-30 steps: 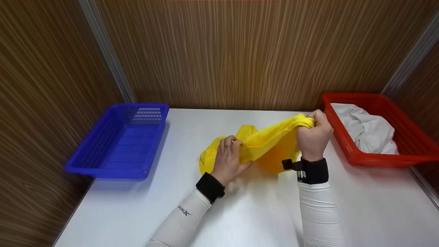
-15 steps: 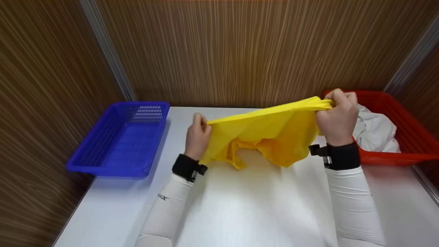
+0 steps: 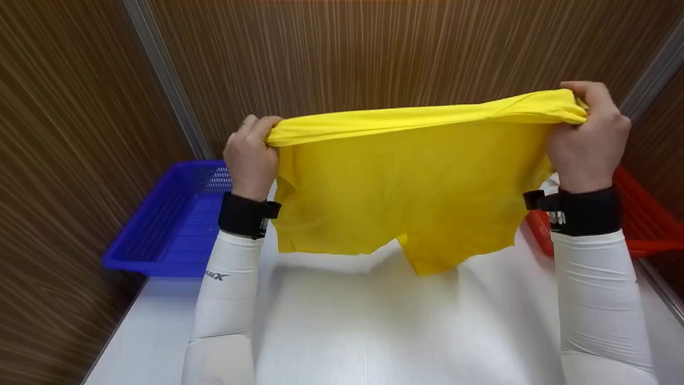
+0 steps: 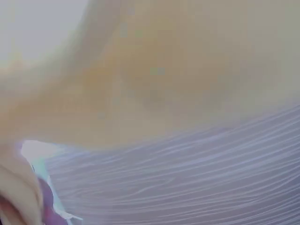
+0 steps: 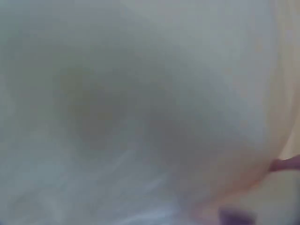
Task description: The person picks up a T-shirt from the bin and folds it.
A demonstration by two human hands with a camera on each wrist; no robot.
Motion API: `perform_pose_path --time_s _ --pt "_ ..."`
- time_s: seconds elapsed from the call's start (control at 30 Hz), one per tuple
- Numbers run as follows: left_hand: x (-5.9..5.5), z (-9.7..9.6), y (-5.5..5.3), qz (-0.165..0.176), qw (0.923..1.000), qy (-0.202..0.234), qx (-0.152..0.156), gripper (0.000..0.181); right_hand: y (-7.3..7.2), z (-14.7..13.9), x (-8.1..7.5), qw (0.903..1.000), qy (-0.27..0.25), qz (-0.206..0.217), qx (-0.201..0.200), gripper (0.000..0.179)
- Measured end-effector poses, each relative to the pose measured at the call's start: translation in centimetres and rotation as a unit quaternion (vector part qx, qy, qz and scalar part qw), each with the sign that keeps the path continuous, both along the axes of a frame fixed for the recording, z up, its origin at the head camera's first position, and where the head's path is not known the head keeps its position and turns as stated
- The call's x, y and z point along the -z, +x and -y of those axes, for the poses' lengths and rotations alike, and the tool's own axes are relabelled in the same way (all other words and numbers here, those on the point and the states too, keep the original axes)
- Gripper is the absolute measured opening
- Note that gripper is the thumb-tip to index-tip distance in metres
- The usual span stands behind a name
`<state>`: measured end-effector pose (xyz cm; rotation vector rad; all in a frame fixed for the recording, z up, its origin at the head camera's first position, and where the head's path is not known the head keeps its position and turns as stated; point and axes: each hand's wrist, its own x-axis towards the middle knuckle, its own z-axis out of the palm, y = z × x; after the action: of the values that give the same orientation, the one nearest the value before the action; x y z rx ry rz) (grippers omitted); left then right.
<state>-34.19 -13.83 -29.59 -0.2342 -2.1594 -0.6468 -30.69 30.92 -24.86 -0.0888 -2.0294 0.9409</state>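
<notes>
A pair of yellow shorts (image 3: 395, 182) hangs stretched out above the table in the head view, its two leg openings downward with a notch between them. My left hand (image 3: 251, 158) grips the left end of the folded waistband. At the other end, a little higher, my right hand (image 3: 590, 139) grips the waistband with fingers curled round the fabric. In the left wrist view the shorts (image 4: 164, 70) fill the upper part as a blur, with some fingers at the lower left corner. The right wrist view is mostly blurred.
A blue plastic basket (image 3: 160, 263) stands on the left, partly behind my left forearm. On the right is a red basket (image 3: 654, 246), largely covered by my right arm; a bit of white cloth (image 3: 550, 184) shows there. Wood-patterned panels (image 3: 374, 53) enclose the white table (image 3: 363, 331).
My left hand has gone from touching the bunched shorts to gripping the waistband. Both hands have risen and moved apart, and the shorts have spread from a crumpled heap into a hanging sheet.
</notes>
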Motion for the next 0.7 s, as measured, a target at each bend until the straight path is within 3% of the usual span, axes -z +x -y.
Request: perform_pose_path --time_s 0.07,0.13,0.17,0.23,0.3,0.37,0.43,0.47,0.5,0.57,0.63,0.7 --pt "-0.4 -0.1 -0.2 0.078 0.9960 0.040 -0.015 0.027 -0.3 -0.1 -0.3 0.9941 -0.054 0.078 -0.052 0.036" --pt "-0.7 -0.2 -0.8 0.174 0.9798 0.098 0.017 0.033 -1.1 -0.3 -0.2 0.9727 -0.126 0.148 -0.127 0.038" --pt "-0.8 -0.3 -1.2 0.217 0.9650 0.140 0.043 0.037 -1.6 -0.3 0.0 0.9569 -0.170 0.167 -0.166 0.037" --pt "-0.9 -0.6 -2.3 0.276 0.9230 0.245 0.109 0.042 -2.9 -0.2 0.6 0.9225 -0.259 0.175 -0.227 0.033" --pt "-0.9 -1.2 -3.5 0.273 0.8715 0.366 0.180 0.043 -4.2 0.2 1.0 0.8905 -0.340 0.129 -0.274 0.027" --pt "-1.1 -2.0 -4.5 0.211 0.8300 0.458 0.238 0.042 -5.6 0.8 1.0 0.8644 -0.397 0.028 -0.308 0.021" --pt "-1.4 -2.9 -5.1 0.115 0.8052 0.504 0.291 0.039 -6.3 1.5 0.4 0.8450 -0.412 -0.088 -0.329 0.017" --pt "-1.6 -3.3 -5.2 0.065 0.8002 0.510 0.309 0.037 -6.3 1.8 0.1 0.8413 -0.398 -0.144 -0.337 0.019" --pt "-1.5 -3.4 -5.2 0.021 0.8009 0.502 0.326 0.036 -6.1 2.2 -0.2 0.8370 -0.384 -0.189 -0.341 0.019" --pt "-0.8 -3.4 -5.1 -0.039 0.8134 0.469 0.342 0.035 -5.3 2.6 -0.1 0.8369 -0.350 -0.243 -0.344 0.020" --pt "1.0 -2.6 -4.8 -0.043 0.8457 0.418 0.329 0.036 -4.2 2.1 1.8 0.8566 -0.293 -0.245 -0.347 0.017" --pt "3.9 -1.3 -4.5 -0.001 0.8887 0.349 0.297 0.036 -2.9 0.8 5.0 0.9088 -0.195 -0.179 -0.323 0.016"
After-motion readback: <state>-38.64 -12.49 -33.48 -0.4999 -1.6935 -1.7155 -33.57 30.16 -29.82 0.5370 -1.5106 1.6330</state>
